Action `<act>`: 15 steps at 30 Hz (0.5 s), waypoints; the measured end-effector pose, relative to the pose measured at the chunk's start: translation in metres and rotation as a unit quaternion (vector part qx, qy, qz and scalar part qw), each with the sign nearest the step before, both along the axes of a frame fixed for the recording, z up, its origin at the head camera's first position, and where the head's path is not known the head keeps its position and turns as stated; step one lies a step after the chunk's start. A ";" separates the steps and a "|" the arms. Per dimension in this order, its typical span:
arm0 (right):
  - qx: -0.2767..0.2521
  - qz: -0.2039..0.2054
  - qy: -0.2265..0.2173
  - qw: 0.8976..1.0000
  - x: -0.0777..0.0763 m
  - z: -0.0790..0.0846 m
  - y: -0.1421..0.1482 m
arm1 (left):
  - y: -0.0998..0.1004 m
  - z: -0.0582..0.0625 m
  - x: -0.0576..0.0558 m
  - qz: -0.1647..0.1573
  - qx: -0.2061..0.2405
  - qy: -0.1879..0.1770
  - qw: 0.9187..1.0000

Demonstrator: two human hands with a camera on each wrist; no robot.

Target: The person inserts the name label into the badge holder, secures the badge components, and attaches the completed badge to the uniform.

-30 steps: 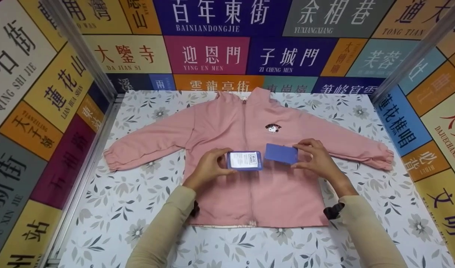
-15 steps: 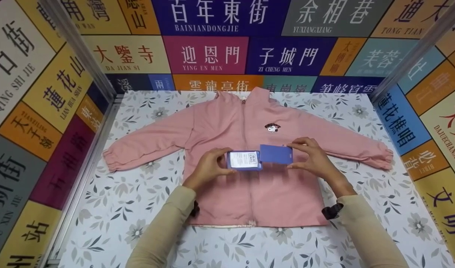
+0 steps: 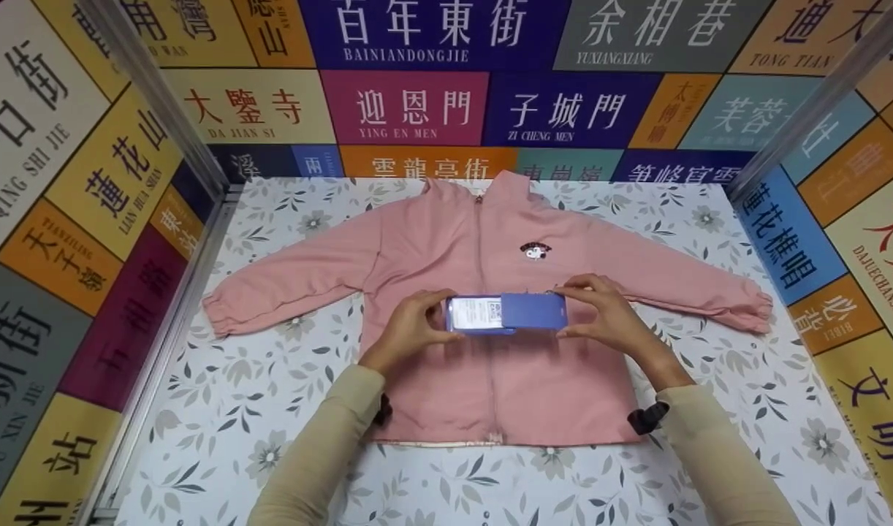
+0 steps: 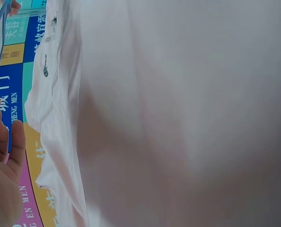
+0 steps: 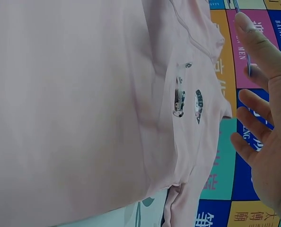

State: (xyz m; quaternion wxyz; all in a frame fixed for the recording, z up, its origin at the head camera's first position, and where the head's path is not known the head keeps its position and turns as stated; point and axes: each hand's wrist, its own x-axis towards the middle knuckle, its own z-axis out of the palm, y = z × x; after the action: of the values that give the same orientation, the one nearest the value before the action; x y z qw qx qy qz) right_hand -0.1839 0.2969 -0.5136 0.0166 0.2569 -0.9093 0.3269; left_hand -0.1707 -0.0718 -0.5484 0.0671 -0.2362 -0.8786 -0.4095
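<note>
Above the jacket point(image 3: 432, 380), my left hand point(image 3: 408, 326) pinches the left end of a blue card holder point(image 3: 473, 314) with a white printed insert. My right hand point(image 3: 606, 313) pinches the right end of a flat blue holder cover point(image 3: 536, 311) between thumb and fingers. The cover's left edge overlaps the holder's right part, hiding some of its print. In the right wrist view the cover point(image 5: 249, 62) shows nearly edge-on, with the other fingers spread. A small metal clip point(image 5: 179, 97) appears against the jacket, below its chest badge point(image 5: 198, 107).
The pink jacket lies spread, zipped up the middle, sleeves out to both sides. Beneath it is a table point(image 3: 220, 453) with a leaf-patterned cover. Panels with printed signs point(image 3: 410, 106) and metal posts point(image 3: 161, 95) enclose the back and sides.
My right hand has moved left with the blue cover, from apart from the holder to overlapping its right part. My left hand and the holder have stayed nearly still.
</note>
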 end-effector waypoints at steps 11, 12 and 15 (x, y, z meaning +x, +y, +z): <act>0.015 -0.003 -0.016 1.000 0.002 0.000 -0.001 | 0.000 0.001 0.000 0.002 -0.006 -0.002 1.000; 0.016 -0.003 -0.018 1.000 0.002 0.000 -0.001 | 0.000 0.001 0.000 0.002 -0.006 -0.003 1.000; 0.021 -0.003 -0.020 1.000 0.001 0.000 -0.001 | 0.000 0.001 0.000 0.001 -0.005 -0.004 1.000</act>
State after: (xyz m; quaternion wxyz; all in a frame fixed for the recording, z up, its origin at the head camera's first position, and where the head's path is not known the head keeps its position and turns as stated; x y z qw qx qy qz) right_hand -0.1826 0.2959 -0.5137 -0.0054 0.2477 -0.9169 0.3130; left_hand -0.1709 -0.0714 -0.5478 0.0627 -0.2343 -0.8811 -0.4061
